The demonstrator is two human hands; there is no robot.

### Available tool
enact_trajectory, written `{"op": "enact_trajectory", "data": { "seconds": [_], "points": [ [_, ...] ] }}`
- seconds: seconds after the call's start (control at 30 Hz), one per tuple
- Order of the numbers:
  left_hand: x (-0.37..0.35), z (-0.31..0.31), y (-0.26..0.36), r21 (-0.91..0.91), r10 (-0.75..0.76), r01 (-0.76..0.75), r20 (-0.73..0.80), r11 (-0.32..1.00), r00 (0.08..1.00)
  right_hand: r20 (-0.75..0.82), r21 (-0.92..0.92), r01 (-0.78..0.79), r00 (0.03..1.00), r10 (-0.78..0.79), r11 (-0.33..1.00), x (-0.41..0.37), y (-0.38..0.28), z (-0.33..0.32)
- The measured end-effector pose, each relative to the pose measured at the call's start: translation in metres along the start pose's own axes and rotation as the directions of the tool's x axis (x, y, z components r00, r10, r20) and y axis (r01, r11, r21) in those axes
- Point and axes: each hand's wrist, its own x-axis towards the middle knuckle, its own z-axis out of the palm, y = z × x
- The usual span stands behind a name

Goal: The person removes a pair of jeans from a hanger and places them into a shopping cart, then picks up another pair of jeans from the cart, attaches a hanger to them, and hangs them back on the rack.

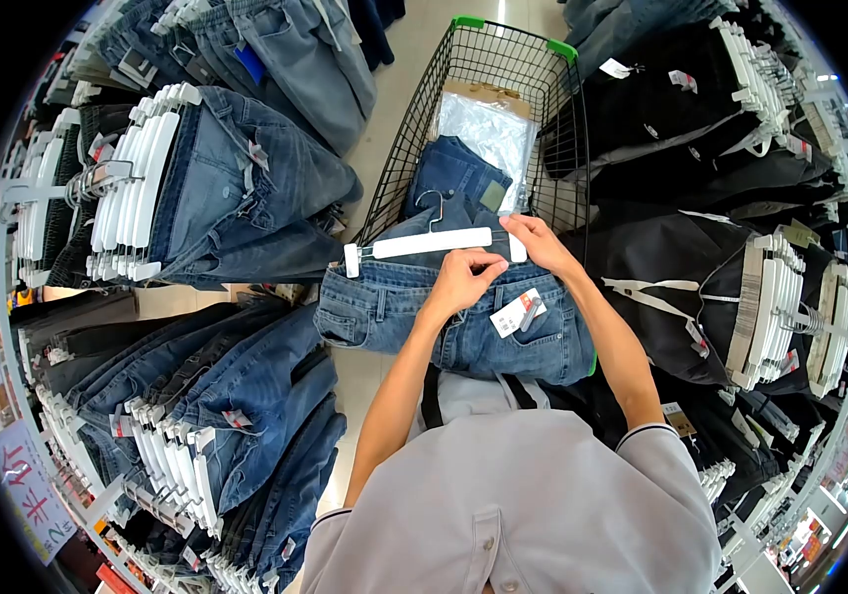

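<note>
A pair of blue jeans point(399, 305) lies spread in front of me at the near end of the cart, with a white trouser hanger point(432, 244) along its waistband. The hanger's metal hook points away from me. My right hand point(539, 245) pinches the clip at the hanger's right end. Just beside it, my left hand point(467, 281) is closed at the waistband under the bar; its fingertips are partly hidden. A white price tag point(517, 313) hangs on the front of the jeans.
The wire shopping cart point(374, 211) with green corners holds folded dark jeans point(451, 168) and a clear plastic package point(488, 117). Racks of blue jeans point(246, 188) stand close on the left. Black trousers point(676, 297) hang close on the right.
</note>
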Motion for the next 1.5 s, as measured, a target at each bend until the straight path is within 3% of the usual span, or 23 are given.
{"op": "enact_trajectory", "data": {
  "seconds": [0.5, 0.6, 0.93, 1.0, 1.1, 1.27, 1.33, 1.47, 1.5],
  "points": [
    [0.0, 0.007, -0.007, -0.034, 0.092, -0.096, -0.093, 0.995, 0.991, 0.003, -0.12, 0.041, 0.999, -0.041, 0.992, -0.001, -0.003, -0.003],
    [-0.002, 0.01, -0.001, -0.01, 0.028, -0.029, -0.107, 1.0, 0.994, 0.033, -0.152, 0.051, 0.998, -0.046, 0.987, -0.002, 0.0, -0.006],
    [-0.012, 0.037, 0.011, 0.144, 0.068, -0.006, -0.428, 0.989, 0.901, 0.136, -0.375, 0.155, 0.984, -0.111, 0.914, -0.025, -0.026, -0.009],
    [-0.012, 0.034, 0.013, 0.158, 0.048, 0.019, -0.409, 0.987, 0.911, 0.146, -0.355, 0.151, 0.984, -0.105, 0.922, -0.03, -0.032, -0.01],
    [-0.014, 0.023, 0.01, 0.143, 0.124, -0.082, -0.316, 0.986, 0.941, 0.167, -0.509, 0.08, 0.986, 0.007, 0.857, -0.031, -0.035, -0.015],
    [-0.03, -0.02, 0.026, 0.092, 0.119, -0.084, -0.498, 0.992, 0.859, 0.131, -0.511, 0.041, 0.991, 0.031, 0.859, -0.04, -0.034, -0.008],
    [-0.041, -0.05, 0.029, 0.352, 0.351, -0.132, -0.682, 0.927, 0.642, 0.147, -0.498, 0.104, 0.989, -0.035, 0.861, -0.037, -0.018, -0.013],
    [-0.07, -0.114, 0.008, 0.51, 0.346, 0.246, -0.798, 0.825, 0.494, 0.125, -0.49, 0.11, 0.991, -0.055, 0.865, -0.046, -0.033, -0.009],
    [-0.079, -0.124, -0.006, 0.489, 0.261, 0.328, -0.797, 0.808, 0.545, 0.099, -0.485, 0.088, 0.994, -0.045, 0.87, -0.051, -0.04, -0.006]
  ]
}}
